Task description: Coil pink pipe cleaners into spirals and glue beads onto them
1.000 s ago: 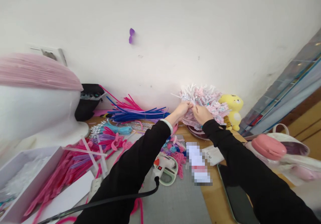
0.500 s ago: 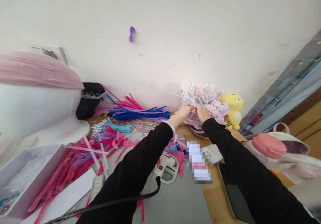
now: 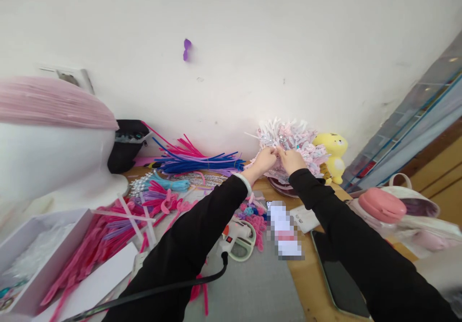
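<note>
Yellow plush point(image 3: 336, 168) by wall point(image 3: 231, 71), dk phone point(image 3: 338, 278) on tbl point(image 3: 308, 288), pink case point(image 3: 382, 204) nr bag point(image 3: 426, 199)

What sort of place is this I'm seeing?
Probably a craft workspace, judging by the bundled pipe cleaners, what looks like a corded glue gun, and the pink-and-white decorations at the left hand and right hand.

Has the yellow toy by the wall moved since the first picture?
No. The yellow toy sits in the same spot when judged against the purple shape on the wall; the whole view just shifted slightly.
</note>
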Tool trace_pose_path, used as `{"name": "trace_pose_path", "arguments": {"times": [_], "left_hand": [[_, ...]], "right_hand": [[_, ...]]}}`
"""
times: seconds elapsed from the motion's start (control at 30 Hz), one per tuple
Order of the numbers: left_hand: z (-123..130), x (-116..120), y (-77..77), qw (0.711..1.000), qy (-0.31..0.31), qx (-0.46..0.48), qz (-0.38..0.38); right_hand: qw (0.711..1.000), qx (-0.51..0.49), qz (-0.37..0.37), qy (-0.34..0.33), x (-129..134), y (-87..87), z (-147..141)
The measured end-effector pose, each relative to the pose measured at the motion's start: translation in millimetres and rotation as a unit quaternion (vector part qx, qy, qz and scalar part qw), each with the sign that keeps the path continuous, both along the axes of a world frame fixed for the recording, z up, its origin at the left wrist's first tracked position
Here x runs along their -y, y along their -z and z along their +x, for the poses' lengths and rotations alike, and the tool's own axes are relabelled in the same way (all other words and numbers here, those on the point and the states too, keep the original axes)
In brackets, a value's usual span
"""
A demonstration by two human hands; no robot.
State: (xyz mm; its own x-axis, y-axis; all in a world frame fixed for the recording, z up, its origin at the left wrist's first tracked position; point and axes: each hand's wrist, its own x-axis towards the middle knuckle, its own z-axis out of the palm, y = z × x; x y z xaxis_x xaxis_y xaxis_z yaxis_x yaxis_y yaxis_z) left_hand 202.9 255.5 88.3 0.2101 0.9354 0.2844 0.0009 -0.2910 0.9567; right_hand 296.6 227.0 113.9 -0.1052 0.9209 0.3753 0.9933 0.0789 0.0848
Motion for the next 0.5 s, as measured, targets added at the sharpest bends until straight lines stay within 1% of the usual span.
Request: {"name": "trace_pose_path", "arguments": {"times": [0.1, 0.23, 0.37, 0.5], "left_hand": [[0, 1, 1.1, 1.000, 0.004, 0.001, -0.030], [2, 2, 4.0, 0.995, 0.018, 0.022, -0.091], [9, 3, 6.4, 0.985, 0.037, 0.075, -0.152], [16, 0, 8.4, 0.967, 0.047, 0.145, -0.203]], "right_hand": [[0.999, 0.034, 0.003, -0.015, 3, 4.4, -3], [0.998, 0.053, 0.015, -0.036, 2, 9.7, -3], [0.997, 0.041, 0.035, -0.058, -2, 14.4, 3], [0.997, 0.001, 0.047, -0.068, -2, 18.0, 4]]}}
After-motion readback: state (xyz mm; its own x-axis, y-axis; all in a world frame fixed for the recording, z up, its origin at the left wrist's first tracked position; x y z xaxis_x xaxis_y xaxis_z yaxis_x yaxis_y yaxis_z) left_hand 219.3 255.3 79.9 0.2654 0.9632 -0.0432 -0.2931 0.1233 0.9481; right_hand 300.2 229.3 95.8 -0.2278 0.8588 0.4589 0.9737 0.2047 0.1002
